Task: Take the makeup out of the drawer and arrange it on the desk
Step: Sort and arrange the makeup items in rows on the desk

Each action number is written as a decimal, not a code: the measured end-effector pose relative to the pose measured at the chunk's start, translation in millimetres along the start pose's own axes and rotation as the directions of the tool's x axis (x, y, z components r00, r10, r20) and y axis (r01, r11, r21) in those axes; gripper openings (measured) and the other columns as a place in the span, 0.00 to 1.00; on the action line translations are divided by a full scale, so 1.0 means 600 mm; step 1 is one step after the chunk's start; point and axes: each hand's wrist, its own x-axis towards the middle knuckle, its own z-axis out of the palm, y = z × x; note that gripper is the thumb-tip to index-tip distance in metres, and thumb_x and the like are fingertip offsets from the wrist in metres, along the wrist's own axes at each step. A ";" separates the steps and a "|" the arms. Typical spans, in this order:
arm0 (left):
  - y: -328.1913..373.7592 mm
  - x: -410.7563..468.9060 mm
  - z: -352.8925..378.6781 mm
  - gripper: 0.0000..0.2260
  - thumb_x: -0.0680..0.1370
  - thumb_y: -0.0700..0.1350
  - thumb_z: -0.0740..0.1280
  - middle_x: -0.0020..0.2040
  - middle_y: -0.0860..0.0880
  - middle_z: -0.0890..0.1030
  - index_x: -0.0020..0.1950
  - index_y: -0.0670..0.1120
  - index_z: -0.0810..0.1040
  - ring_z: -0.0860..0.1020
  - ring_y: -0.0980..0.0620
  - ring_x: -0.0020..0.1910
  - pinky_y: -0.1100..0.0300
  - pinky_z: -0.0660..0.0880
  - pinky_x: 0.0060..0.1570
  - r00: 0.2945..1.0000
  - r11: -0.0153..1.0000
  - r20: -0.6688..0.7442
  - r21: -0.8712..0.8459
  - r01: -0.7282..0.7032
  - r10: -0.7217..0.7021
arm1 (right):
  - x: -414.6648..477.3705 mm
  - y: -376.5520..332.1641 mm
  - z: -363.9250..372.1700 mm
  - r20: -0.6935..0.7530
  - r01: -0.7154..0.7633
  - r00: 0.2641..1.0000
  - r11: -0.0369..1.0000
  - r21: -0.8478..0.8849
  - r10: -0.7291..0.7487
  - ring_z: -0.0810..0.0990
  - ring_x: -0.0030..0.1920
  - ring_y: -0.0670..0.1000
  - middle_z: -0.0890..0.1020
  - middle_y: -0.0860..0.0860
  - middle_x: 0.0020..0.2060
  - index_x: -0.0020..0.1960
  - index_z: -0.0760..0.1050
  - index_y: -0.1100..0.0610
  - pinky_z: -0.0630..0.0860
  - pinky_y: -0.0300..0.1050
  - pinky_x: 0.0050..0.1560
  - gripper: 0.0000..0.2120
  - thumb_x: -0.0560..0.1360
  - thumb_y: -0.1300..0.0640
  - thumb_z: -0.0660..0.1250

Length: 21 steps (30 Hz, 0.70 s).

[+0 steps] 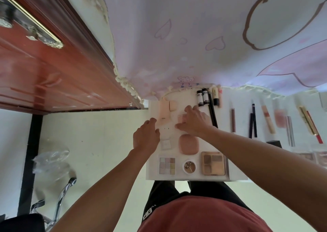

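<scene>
Both hands are working over the left end of the white surface [237, 177], where the makeup is lying in rows. Right hand [194, 122] is reaching in from the right and covering a small pink square compact [182, 119]; its fingers [190, 108] are bending over the far edge while the thumb is pressing the near left corner, so the compact is being pinched between them, flat on the surface. Left hand [146, 136] is resting at the left edge of the surface, knuckles up and fingertips tucked under; cannot tell whether it is holding anything. Just beyond the two hands a pale pink rectangular case [163, 111] and a small peach square [172, 105] are lying side by side. Nearer the person, a small white square compact [165, 144] is sitting just beside the left wrist, with a rounded pink compact [188, 144] to its right. The front row is showing a pastel nine-pan palette [167, 166], a round gold-lidded pot [189, 166] and a brown eyeshadow palette [213, 163], each apart from its neighbour. At the back, two black-and-white tubes [202, 96] are standing in line next to a long black pencil [213, 113]. Further right, slim liners, glosses and a gold-and-red lipstick [311, 125] are lying roughly parallel, well apart from the hands.
</scene>
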 end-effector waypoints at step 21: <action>0.074 0.014 -0.137 0.08 0.76 0.43 0.71 0.39 0.42 0.83 0.48 0.38 0.80 0.79 0.48 0.33 0.59 0.76 0.31 0.961 0.528 0.260 -0.831 0.176 0.090 | -0.148 -0.034 -0.105 -0.352 0.221 0.932 0.906 0.362 -0.087 0.73 0.54 0.47 0.76 0.42 0.51 0.69 0.69 0.47 0.70 0.44 0.50 0.33 0.66 0.56 0.74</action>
